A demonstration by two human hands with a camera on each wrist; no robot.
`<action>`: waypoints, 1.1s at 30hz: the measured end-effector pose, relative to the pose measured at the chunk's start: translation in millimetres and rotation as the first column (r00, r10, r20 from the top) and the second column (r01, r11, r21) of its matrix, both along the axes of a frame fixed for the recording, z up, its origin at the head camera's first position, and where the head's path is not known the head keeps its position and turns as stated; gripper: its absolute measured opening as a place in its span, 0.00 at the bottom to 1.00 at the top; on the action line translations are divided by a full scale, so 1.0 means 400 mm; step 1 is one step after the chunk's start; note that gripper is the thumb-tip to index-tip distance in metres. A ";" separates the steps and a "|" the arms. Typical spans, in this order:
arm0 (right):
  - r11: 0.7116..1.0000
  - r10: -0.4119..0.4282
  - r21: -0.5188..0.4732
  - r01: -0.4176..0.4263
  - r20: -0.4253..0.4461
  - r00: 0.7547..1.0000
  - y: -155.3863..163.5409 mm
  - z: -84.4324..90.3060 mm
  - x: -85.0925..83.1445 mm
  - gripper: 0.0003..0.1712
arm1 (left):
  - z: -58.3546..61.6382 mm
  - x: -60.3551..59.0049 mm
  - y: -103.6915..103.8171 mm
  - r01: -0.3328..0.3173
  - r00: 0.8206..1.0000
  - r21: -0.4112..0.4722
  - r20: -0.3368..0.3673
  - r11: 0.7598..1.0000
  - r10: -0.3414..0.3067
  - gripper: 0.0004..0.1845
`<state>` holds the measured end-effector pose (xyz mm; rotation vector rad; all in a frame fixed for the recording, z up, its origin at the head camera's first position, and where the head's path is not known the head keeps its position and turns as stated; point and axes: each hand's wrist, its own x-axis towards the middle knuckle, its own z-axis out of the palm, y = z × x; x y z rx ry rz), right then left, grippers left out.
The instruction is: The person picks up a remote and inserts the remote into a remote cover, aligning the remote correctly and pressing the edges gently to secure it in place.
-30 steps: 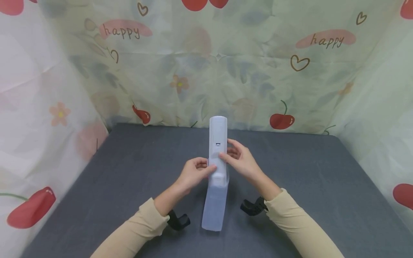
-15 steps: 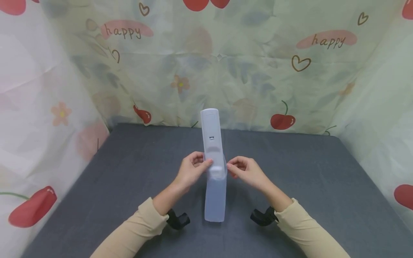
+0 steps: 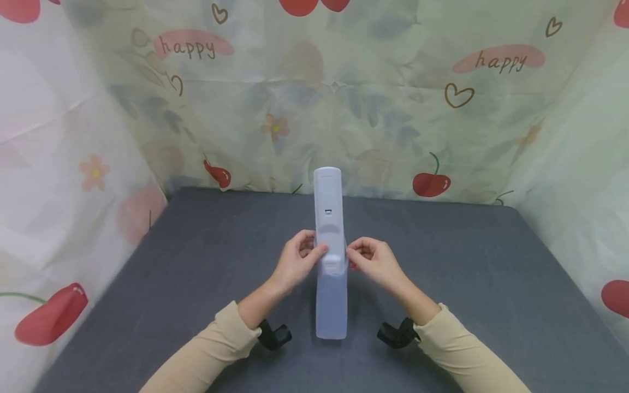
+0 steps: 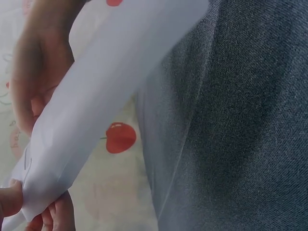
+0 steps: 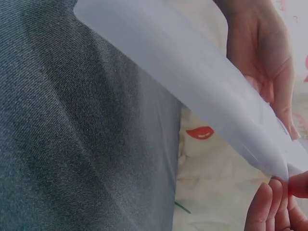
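Note:
A white remote control, with a small latch slot showing, stands up from a frosted, translucent sleeve in the head view. Its lower part sits inside the sleeve's mouth. My left hand holds both at the left edge, thumb across the remote and fingers behind. At the opposite edge, my right hand pinches the sleeve's rim between thumb and curled fingers. Both wrist views show the long sleeve slanting across, its loose end toward the camera; the right wrist view shows fingertips on its rim.
A dark grey cloth-covered table lies beneath the hands. Behind it hangs a printed curtain with cherries and hearts, and similar sheets close off both sides. Black curved mounts stick out at the wrists.
My right hand has left the remote's upper part and moved down to the sleeve's right edge. The remote leaned left, then straightened; the sleeve's lower end swung right and up.

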<state>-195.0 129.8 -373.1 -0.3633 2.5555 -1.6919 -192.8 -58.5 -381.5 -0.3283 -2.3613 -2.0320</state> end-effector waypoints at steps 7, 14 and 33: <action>0.998 -0.056 0.001 0.056 -0.008 0.998 -0.009 0.002 0.001 0.09 | 0.006 0.003 -0.003 0.007 1.000 -0.025 0.002 1.000 -0.007 0.15; 0.995 -0.098 -0.018 0.098 0.016 0.995 -0.020 0.008 0.001 0.09 | 0.009 0.006 -0.007 0.024 1.000 -0.036 -0.009 0.999 -0.025 0.15; 0.996 0.061 -0.070 -0.057 0.057 0.996 -0.001 0.036 -0.005 0.22 | 0.005 0.004 -0.006 0.029 0.999 -0.106 -0.033 0.994 -0.032 0.14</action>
